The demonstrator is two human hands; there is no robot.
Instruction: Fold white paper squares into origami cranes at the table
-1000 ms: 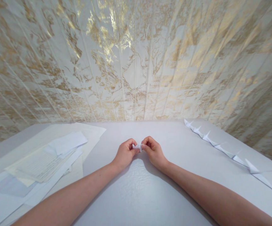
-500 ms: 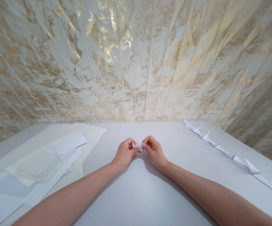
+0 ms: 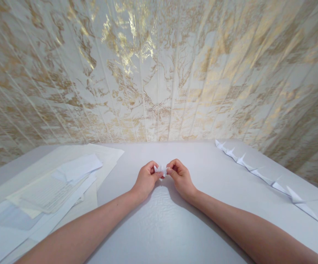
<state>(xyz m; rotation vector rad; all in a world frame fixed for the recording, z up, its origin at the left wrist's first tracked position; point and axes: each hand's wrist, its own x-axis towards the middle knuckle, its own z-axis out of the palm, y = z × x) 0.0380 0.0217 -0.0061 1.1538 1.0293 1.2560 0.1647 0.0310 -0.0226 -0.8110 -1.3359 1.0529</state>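
A small white piece of origami paper (image 3: pixel 160 170) is pinched between my two hands above the middle of the table. My left hand (image 3: pixel 146 179) grips its left side between thumb and fingers, closed on it. On the opposite side, the thumb and forefinger of my right hand (image 3: pixel 181 178) pinch its right end. Pointed folds stick up between the fingertips, but the fingers cover much of the piece, so its full shape is hidden.
Several white folded paper cranes (image 3: pixel 296 198) stand in a slanting row along the table's right side. Loose paper sheets (image 3: pixel 79 167), some printed, lie overlapping at the left. A white and gold patterned curtain (image 3: pixel 159 91) hangs behind the white table (image 3: pixel 159 227).
Both hands stay in nearly the same place with the origami paper between them. Only a very slight shift of the piece and fingertips shows.
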